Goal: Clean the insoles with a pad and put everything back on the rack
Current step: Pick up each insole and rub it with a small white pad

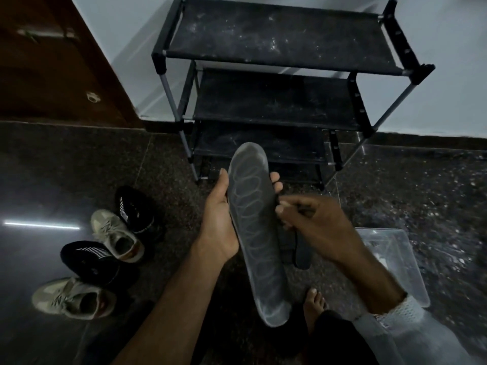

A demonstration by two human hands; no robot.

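A grey insole [257,233] was held lengthwise above the dark floor [408,185] in front of the rack [276,75].

The insole was gripped by the left hand [220,219], thumb on one edge and fingertips curled round the other. The right hand [316,222] was curled at the insole's right edge; whether anything was pinched in it could not be told. Dark insoles [300,248] lay on the floor just behind. Two black shoes [134,209] and two beige shoes [116,235] were set to the left, a clear plastic lid [395,259] to the right.
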